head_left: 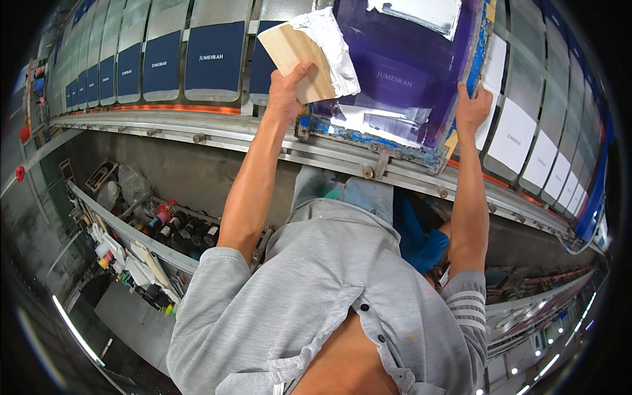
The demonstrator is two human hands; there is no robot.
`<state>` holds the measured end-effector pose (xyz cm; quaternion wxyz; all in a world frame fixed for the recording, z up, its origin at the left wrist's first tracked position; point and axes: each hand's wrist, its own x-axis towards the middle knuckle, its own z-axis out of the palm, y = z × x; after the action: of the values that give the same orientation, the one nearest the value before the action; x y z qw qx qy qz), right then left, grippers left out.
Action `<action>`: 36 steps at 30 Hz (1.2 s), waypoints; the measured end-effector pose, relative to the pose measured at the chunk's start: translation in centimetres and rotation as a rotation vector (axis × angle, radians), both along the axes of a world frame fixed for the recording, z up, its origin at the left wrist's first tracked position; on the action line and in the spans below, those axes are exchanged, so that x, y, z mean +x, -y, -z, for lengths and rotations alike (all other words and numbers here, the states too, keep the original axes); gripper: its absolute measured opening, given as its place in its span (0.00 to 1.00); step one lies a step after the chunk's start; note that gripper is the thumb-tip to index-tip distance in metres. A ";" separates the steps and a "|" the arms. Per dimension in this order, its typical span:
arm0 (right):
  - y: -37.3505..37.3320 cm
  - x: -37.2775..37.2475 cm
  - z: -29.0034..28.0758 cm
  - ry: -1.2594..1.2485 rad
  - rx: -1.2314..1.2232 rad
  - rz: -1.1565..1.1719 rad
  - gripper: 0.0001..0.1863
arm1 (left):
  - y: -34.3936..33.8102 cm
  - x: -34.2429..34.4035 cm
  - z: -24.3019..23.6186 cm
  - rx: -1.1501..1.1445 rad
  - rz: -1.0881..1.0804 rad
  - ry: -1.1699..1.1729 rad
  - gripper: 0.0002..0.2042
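My left hand [287, 93] is closed round a squeegee [296, 56], a flat wooden board with its far right edge thickly coated in white ink. It is held tilted over the left side of a purple printing screen [401, 56]. White ink [378, 122] lies smeared along the screen's near end, and another white patch [428, 10] sits at its far end. With fingers curled over the blue-taped right edge, my right hand [474, 108] grips the screen's frame [375, 148]. Part of its fingers is hidden behind that edge.
Dark blue printed panels [214, 62] line the long table to the left; white printed ones [512, 135] lie to the right. A metal rail [217, 136] runs along the near edge. Below it, a shelf holds several bottles [174, 227]. Blue cloth [418, 240] shows beneath the rail.
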<state>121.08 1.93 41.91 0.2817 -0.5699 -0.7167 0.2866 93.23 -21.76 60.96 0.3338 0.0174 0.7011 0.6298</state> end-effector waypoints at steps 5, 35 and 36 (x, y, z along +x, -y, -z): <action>0.8 -2.7 -0.4 -0.028 0.005 0.032 0.23 | 1.3 -2.3 0.0 -0.023 0.018 -0.064 0.30; 4.2 -6.6 -0.1 0.114 -0.081 -0.023 0.26 | -1.0 1.8 -2.5 -1.067 1.180 -1.004 0.12; 4.5 -6.7 -0.2 0.112 -0.092 -0.025 0.26 | -2.6 0.7 -1.7 -1.121 1.237 -0.891 0.12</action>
<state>114.40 -2.54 42.15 0.2109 -0.5886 -0.7244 0.2903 93.94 -19.19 62.70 0.2697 0.4624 0.8309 -0.1522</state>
